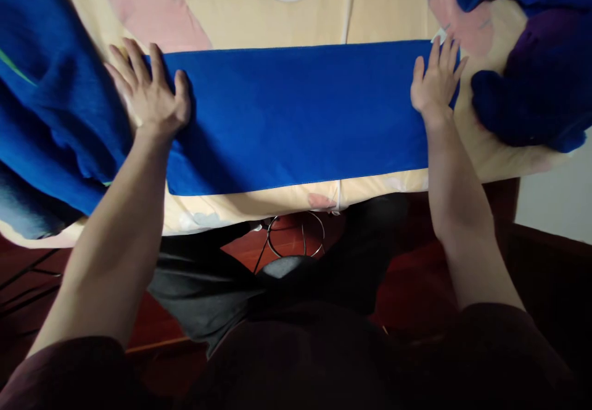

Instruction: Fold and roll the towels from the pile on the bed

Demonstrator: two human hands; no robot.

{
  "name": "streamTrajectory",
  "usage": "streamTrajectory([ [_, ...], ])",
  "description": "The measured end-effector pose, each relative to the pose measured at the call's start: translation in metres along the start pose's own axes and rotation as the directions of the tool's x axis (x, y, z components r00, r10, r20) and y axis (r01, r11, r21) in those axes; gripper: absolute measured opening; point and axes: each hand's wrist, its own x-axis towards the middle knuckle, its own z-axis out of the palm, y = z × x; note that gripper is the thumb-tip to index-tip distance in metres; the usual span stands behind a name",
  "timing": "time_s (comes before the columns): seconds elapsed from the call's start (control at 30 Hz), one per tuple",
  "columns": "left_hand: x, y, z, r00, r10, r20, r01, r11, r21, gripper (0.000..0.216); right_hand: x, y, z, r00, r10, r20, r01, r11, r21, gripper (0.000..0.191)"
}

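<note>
A folded blue cloth [296, 114] lies flat as a long rectangle on a cream printed bedsheet [240, 9]. My left hand [148, 92] rests on its left end, fingers spread and flat. My right hand [437, 77] presses its right end, fingers stretched out towards the far corner. Neither hand grips anything.
A heap of blue fabric [50, 102] lies to the left of the cloth. More blue and purple cloth [531, 71] is piled at the right. The bed's near edge [277, 203] runs below the cloth, with dark red floor and a wire ring [296, 234] beneath.
</note>
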Motion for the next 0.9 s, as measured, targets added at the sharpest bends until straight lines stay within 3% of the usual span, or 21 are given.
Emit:
streamTrajectory([
  [0.07,-0.008,0.035,0.012,0.998,0.062,-0.012,-0.061,0.998,0.035,0.111,-0.021,-0.049,0.002,0.999,-0.033,-0.035,0.032,0.999,-0.008,0.064],
  [0.13,-0.027,0.084,0.033,0.978,0.200,0.063,-0.204,0.977,0.058,0.103,-0.056,-0.110,0.011,0.967,-0.256,-0.007,0.255,0.967,-0.024,0.075],
  [0.2,-0.053,0.130,0.057,0.935,0.315,0.164,-0.318,0.948,-0.008,0.098,-0.097,-0.162,0.026,0.892,-0.431,0.136,0.434,0.901,0.012,0.078],
  [0.23,-0.066,0.146,0.068,0.918,0.338,0.207,-0.336,0.941,-0.046,0.098,-0.116,-0.179,0.035,0.859,-0.463,0.218,0.467,0.884,0.035,0.073],
  [0.3,-0.090,0.157,0.079,0.916,0.341,0.211,-0.324,0.940,-0.110,0.099,-0.143,-0.189,0.048,0.825,-0.496,0.271,0.494,0.866,0.079,0.069],
  [0.4,-0.112,0.124,0.062,0.958,0.262,0.120,-0.239,0.955,-0.175,0.100,-0.152,-0.147,0.047,0.866,-0.444,0.231,0.434,0.896,0.096,0.071],
  [0.57,-0.128,0.036,-0.010,0.995,0.040,0.088,-0.040,0.999,-0.006,0.112,-0.122,-0.015,0.007,0.966,-0.190,0.175,0.190,0.982,0.020,0.072],
  [0.7,-0.145,0.017,-0.048,0.984,-0.028,0.174,-0.003,0.984,0.176,0.109,-0.112,0.064,-0.017,0.998,0.006,0.060,-0.002,0.998,-0.058,0.068],
  [0.8,-0.164,0.025,-0.058,0.976,-0.031,0.214,-0.018,0.975,0.221,0.103,-0.119,0.075,-0.030,0.997,0.056,0.058,-0.052,0.997,-0.055,0.063],
  [0.9,-0.181,0.048,-0.050,0.976,0.056,0.208,-0.095,0.979,0.181,0.095,-0.140,0.033,-0.034,0.999,-0.033,0.043,0.038,0.991,-0.128,0.070],
])
